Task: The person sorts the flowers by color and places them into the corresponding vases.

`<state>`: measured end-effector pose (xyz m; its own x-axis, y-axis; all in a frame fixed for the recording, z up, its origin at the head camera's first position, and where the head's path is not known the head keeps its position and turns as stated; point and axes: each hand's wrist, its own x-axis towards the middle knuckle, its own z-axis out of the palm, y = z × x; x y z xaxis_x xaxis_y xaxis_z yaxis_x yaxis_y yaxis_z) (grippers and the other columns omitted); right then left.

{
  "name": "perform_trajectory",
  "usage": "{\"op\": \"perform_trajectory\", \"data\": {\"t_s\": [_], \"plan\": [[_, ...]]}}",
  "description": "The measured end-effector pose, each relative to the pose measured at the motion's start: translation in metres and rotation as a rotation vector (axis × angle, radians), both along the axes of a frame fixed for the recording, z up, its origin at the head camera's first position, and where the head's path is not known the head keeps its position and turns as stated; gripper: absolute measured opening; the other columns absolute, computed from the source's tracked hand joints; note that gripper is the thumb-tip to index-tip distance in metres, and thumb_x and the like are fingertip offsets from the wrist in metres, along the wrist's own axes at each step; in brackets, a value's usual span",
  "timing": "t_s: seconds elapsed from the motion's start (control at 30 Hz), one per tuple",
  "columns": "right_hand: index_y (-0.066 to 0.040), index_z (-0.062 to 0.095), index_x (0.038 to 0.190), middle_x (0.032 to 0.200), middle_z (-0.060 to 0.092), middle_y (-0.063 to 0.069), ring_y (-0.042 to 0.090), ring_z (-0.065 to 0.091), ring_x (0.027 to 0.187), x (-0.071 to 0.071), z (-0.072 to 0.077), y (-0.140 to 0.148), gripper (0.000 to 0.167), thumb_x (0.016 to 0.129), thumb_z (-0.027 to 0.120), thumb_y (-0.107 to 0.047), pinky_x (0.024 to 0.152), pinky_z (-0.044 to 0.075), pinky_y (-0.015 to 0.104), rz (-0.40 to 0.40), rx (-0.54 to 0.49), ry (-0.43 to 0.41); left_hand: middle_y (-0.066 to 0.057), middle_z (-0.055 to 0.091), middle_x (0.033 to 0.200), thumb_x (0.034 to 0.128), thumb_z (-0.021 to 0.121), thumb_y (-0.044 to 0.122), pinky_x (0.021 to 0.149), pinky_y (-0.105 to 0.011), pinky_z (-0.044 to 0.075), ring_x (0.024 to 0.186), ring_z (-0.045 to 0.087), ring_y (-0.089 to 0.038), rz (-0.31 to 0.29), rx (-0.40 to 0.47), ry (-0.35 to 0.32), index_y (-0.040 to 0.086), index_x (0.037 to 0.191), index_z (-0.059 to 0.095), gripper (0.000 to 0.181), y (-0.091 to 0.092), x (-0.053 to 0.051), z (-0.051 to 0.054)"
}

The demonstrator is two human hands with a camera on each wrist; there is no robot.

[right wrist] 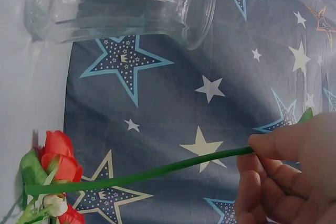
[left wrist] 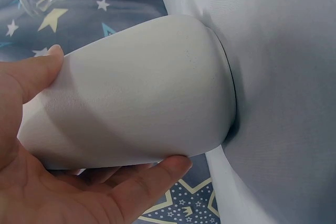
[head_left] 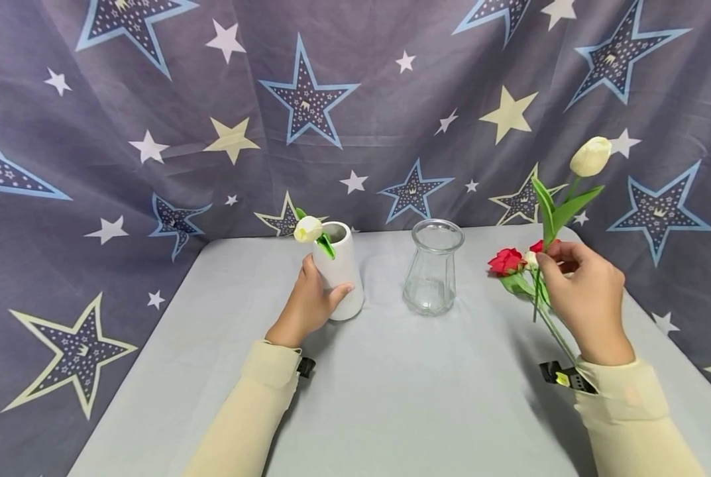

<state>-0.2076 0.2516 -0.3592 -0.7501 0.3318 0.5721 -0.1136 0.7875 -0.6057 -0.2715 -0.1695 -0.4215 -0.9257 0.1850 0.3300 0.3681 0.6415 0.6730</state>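
Note:
My left hand [head_left: 312,299] grips a white vase [head_left: 344,281] that stands on the table, thumb on one side and fingers round the other. A white tulip [head_left: 309,229] leans out over the vase's left rim. In the left wrist view the vase body [left wrist: 142,87] fills the middle. Off to the right, my right hand [head_left: 590,298] pinches the green stem [right wrist: 157,173] of another white tulip [head_left: 590,157], held upright above the table. Below that hand lie red roses [head_left: 507,262] and a small white bloom, partly hidden by the fingers.
A clear glass vase [head_left: 431,278] stands between the two hands. The table [head_left: 391,397] has a pale grey cloth. Behind it hangs a dark curtain [head_left: 355,59] printed with stars. Dark straps with small cameras sit at both wrists.

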Motion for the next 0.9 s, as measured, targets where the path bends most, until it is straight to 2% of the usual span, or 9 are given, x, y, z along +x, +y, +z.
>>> {"op": "perform_trajectory", "data": {"t_s": [0.33,0.57,0.9], "plan": [[-0.012,0.077,0.096,0.089,0.075,0.006,-0.014,0.049,0.073,-0.001,0.001,-0.011,0.014,0.094,0.073,-0.025,0.077,0.036,0.029,0.058,0.008,0.072,-0.026,0.041,0.142,0.0943,0.078,0.031,0.114,-0.052,0.04,0.132,0.048,-0.037,0.002,0.002,-0.023,-0.005,0.154,0.016,0.094,0.0,0.0,0.0],[-0.011,0.077,0.094,0.087,0.075,0.006,-0.011,0.053,0.075,-0.001,0.006,-0.019,0.011,0.094,0.072,-0.021,0.069,0.037,0.021,0.1,-0.008,0.111,-0.028,0.042,0.141,0.0933,0.079,0.03,0.113,-0.053,0.04,0.132,0.048,-0.038,0.002,0.002,-0.009,-0.007,0.153,0.017,0.094,0.0,0.001,0.0],[-0.013,0.077,0.093,0.084,0.075,0.004,-0.008,0.053,0.071,-0.002,0.01,-0.028,0.012,0.093,0.074,-0.024,0.061,0.034,0.015,0.095,-0.008,0.135,-0.027,0.041,0.141,0.0938,0.079,0.029,0.114,-0.052,0.039,0.132,0.048,-0.037,-0.002,0.005,-0.008,-0.005,0.154,0.017,0.093,0.0,0.0,-0.002]]}}
